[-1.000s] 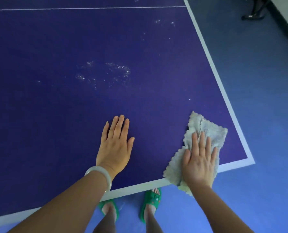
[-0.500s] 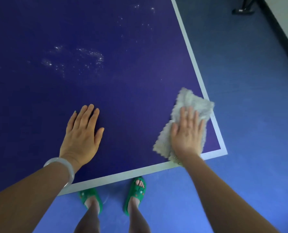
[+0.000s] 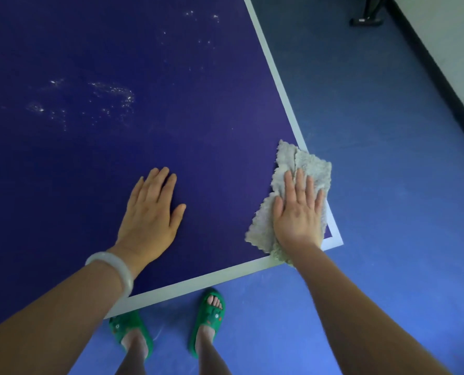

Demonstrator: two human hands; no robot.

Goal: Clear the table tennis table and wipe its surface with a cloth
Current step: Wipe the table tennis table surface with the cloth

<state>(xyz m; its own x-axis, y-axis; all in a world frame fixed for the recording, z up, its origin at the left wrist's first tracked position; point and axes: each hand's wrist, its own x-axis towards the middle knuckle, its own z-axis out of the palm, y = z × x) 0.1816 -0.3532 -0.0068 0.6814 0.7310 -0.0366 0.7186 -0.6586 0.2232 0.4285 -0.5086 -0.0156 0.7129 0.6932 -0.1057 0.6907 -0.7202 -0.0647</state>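
My right grip lies flat on a pale grey, fluffy, crumpled cloth. The fingers are straight, close together and pointing away from me, pressing the cloth down rather than curling round it. The cloth sits at the near right corner of the dark blue table tennis counter. Its far end reaches across the white border line on the right side, and its near end laps over the white line along the edge closest to me.

My left grip is also spread flat, palm down on the bare blue surface, with the fingers straight and the thumb out to the side. It holds nothing and lies to the left of the cloth, apart from it. A smooth, pale whitish bangle circles that wrist.

Further out on the counter, left of centre, there is a patch of small whitish glinting specks. A thinner scatter of the same lies nearer the far right edge.

Below the near edge I can see my feet in green rubber sandals, standing on the lighter blue floor. At the top right, a black skirting strip runs along the foot of a white wall. The dark base of some stand rests on the floor there; I cannot tell what it belongs to.
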